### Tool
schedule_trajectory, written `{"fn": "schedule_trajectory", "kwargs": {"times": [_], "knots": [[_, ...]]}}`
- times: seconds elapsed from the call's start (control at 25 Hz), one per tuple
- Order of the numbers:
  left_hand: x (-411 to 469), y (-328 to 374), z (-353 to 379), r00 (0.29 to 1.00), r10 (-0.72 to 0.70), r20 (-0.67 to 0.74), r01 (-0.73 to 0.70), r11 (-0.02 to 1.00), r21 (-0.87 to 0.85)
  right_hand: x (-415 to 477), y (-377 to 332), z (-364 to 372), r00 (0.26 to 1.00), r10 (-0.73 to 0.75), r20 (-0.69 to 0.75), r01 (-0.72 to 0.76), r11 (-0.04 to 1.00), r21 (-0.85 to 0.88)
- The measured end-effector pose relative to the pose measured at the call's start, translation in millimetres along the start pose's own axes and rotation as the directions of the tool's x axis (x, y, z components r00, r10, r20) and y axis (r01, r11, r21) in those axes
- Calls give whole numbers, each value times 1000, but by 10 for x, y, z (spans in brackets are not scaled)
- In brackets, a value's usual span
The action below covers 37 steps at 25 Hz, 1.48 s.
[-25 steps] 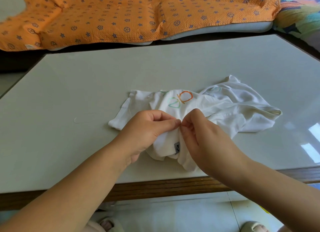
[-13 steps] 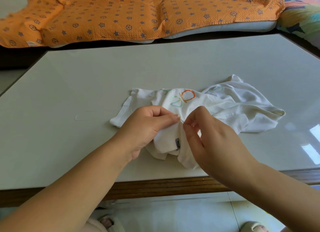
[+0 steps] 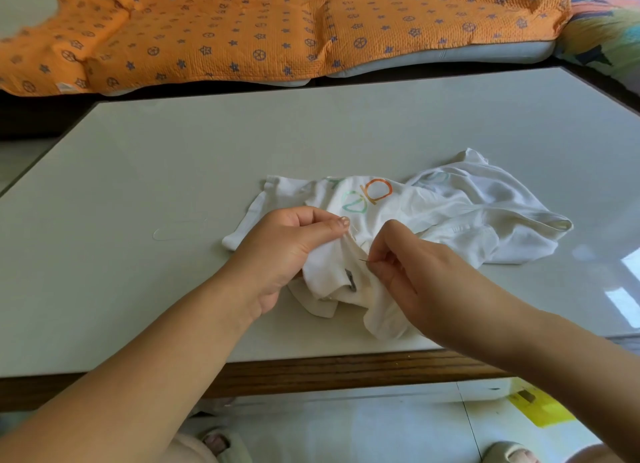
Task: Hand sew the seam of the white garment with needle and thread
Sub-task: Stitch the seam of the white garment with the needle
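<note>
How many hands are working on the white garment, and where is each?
2. The left hand grips a fold of the garment at its left part; the right hand, just right of it, pinches the needle over the cloth's near part. No other hand shows.

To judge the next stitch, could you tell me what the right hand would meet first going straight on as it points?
Probably the bunched fold of the white fabric garment beside the thin metal needle that the right hand pinches; depth is unclear.
</note>
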<state>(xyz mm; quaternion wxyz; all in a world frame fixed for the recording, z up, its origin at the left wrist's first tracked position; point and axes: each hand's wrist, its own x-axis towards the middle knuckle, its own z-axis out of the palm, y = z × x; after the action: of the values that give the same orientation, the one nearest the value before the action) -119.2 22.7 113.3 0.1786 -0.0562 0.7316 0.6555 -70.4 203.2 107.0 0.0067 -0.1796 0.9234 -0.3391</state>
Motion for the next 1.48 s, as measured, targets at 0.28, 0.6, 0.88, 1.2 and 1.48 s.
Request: {"fn": "schedule_trajectory", "kwargs": {"times": [0.28, 0.6, 0.88, 1.2, 1.48], "knots": [[-51, 23, -7, 989, -8, 150, -1, 998, 58, 188, 165, -259, 918, 321, -231, -215, 896, 388], [-70, 60, -60, 967, -24, 255, -16, 988, 151, 390, 441, -516, 820, 570, -41, -55, 151, 987], [-89, 91, -76, 962, 3, 274, -54, 982, 179, 479, 567, -468, 786, 599, -154, -25, 280, 960], [-77, 83, -84, 957, 33, 289, -97, 972, 212, 500, 519, -400, 717, 635, -287, -91, 494, 865], [-67, 28, 25, 982, 113, 150, -136, 979, 150, 9, -181, 59, 944, 169, -283, -160, 986, 55]]}}
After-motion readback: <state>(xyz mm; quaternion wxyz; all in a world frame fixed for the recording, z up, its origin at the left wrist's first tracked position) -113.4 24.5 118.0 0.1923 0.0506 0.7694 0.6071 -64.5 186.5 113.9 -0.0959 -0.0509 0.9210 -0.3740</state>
